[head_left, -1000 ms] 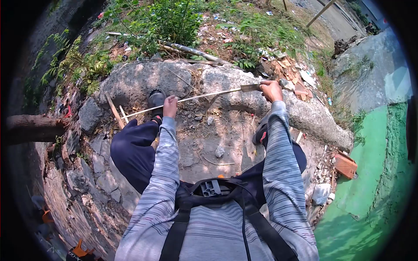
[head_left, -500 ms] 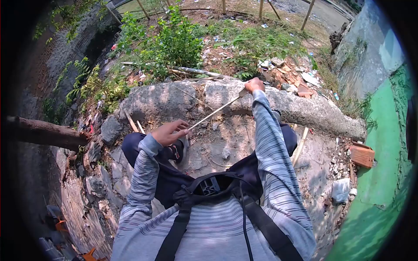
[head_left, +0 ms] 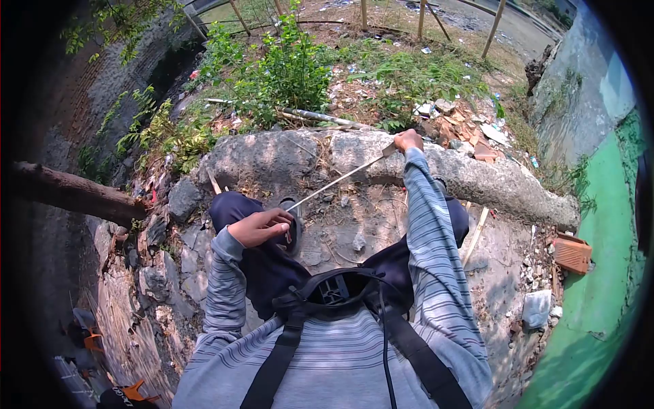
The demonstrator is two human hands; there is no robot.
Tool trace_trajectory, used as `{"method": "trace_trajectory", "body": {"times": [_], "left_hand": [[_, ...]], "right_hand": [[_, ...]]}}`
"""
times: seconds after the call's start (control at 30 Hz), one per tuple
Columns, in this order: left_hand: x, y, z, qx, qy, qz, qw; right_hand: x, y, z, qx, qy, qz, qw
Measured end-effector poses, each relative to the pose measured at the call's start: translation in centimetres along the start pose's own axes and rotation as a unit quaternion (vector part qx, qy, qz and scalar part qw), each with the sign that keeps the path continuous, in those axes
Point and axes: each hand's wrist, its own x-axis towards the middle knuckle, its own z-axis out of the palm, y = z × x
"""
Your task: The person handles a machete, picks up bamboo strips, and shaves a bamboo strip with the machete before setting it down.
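Observation:
My right hand [head_left: 409, 140] is closed above the broken concrete ledge [head_left: 477, 170], gripping the far end of a thin pale strip [head_left: 335, 183], perhaps bamboo or wood. Beside these fingers the strip meets a wider, flat brownish piece [head_left: 390, 149]; whether that is part of it or a separate blade, I cannot tell. The strip slants down left, its near end close to the fingertips of my left hand [head_left: 259, 229]. That hand hovers over my left knee, palm down, fingers loosely stretched; its thumb is mostly hidden.
An open black bag [head_left: 334, 290] hangs at my waist. Pale sticks [head_left: 477, 235] lie beside my right leg. A tree trunk [head_left: 78, 194] juts in from the left. At right are an orange hollow brick [head_left: 572, 253] and a green wall [head_left: 603, 225]. Shrubs [head_left: 293, 85] grow beyond the ledge.
My left hand has dropped slightly toward my body, its fingers lower against the strip's near end. My right hand keeps its grip. The whole view has shifted a little.

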Motion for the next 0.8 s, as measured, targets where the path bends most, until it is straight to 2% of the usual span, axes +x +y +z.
{"method": "trace_trajectory", "body": {"times": [0.13, 0.23, 0.33, 0.47, 0.5, 0.57, 0.67, 0.8], "left_hand": [[-1.5, 1.0, 0.6, -0.001, 0.040, -0.003, 0.999], [-2.4, 1.4, 1.2, -0.004, 0.044, -0.022, 0.999], [-3.6, 2.6, 1.9, 0.023, 0.048, -0.037, 0.998], [-4.7, 2.4, 2.2, 0.008, 0.024, -0.015, 1.000], [-4.8, 2.2, 2.2, -0.001, 0.025, -0.003, 1.000], [-5.2, 2.1, 2.5, -0.052, 0.028, 0.005, 0.998], [-5.6, 2.2, 3.1, -0.039, 0.046, 0.022, 0.998], [-6.0, 2.5, 3.9, -0.012, 0.046, -0.008, 0.999]], "right_hand": [[1.6, 0.0, 0.8, 0.016, -0.052, 0.001, 0.999], [1.4, -0.4, 0.9, -0.001, -0.010, -0.011, 1.000], [1.4, -0.6, 1.3, 0.009, -0.025, -0.009, 1.000], [1.1, -0.1, 1.1, 0.017, -0.049, -0.005, 0.999], [0.6, -0.1, 1.0, -0.001, -0.013, -0.022, 1.000], [-0.1, -0.6, 0.4, -0.023, -0.007, -0.023, 0.999], [-0.8, -1.0, -0.8, -0.025, -0.008, -0.018, 1.000], [-1.5, -1.2, -0.7, -0.026, 0.006, 0.004, 1.000]]}}
